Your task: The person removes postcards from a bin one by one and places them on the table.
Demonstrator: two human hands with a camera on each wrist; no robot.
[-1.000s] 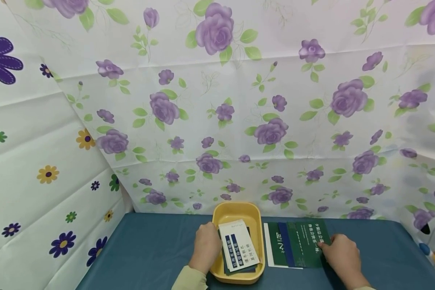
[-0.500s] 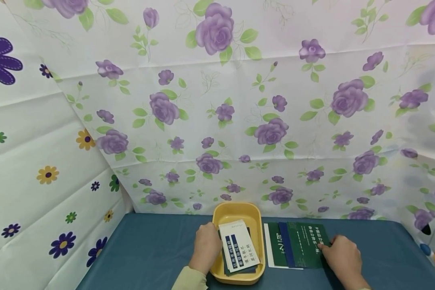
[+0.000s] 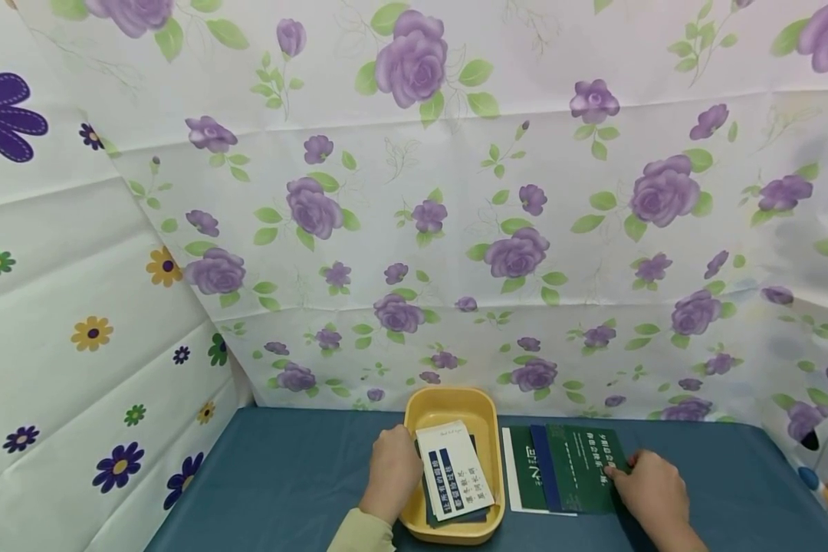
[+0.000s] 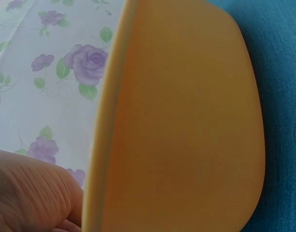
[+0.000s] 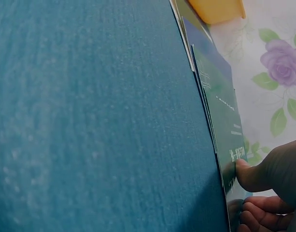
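Note:
My left hand (image 3: 395, 464) grips the left rim of a yellow plastic tray (image 3: 483, 406). In the left wrist view the tray's outer wall (image 4: 186, 116) fills the middle, and part of the hand (image 4: 37, 193) shows at its rim. A white card (image 3: 455, 468) with dark blue lettering lies tilted inside, on top of darker cards. To the right, several cards overlap in a row. My right hand (image 3: 652, 491) pinches the right end of the green card (image 3: 583, 468) with white writing, thumb on top. Fingers curl at its edge in the right wrist view; their tips are partly hidden.
Beneath the green card are a dark blue card (image 3: 545, 468), another green card (image 3: 524, 452) and a white edge (image 3: 509, 475). All rest on a blue-green tabletop (image 3: 303, 475). A flowered sheet (image 3: 455, 253) hangs behind the table.
The head view has shifted very slightly. Both hands, the tray and the cards hold their places.

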